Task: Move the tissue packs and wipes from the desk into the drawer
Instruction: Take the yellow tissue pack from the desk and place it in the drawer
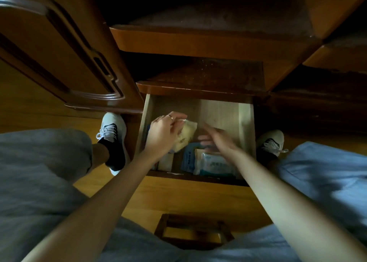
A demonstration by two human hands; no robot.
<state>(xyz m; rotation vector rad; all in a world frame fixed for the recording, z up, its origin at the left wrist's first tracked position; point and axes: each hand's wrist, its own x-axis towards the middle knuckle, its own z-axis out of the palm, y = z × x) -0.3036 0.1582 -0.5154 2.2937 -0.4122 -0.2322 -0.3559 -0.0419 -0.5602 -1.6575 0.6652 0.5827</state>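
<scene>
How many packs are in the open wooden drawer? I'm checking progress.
At least 3: a yellowish soft pack under the left hand, a white-and-blue wipes pack at the front, a blue pack beside it. Others may be hidden.

Dim, shadowy wide-angle view, curved edges, right hand [215, 140] seemingly motion-blurred.

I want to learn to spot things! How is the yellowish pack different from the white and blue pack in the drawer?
The yellowish pack is cream-coloured; the white and blue pack is white with blue print. The yellowish pack is held by the left hand and tilted, while the white and blue pack lies at the drawer's near end with no hand on it. The blurred right hand is above it. Both are soft packs inside the open drawer.
</scene>
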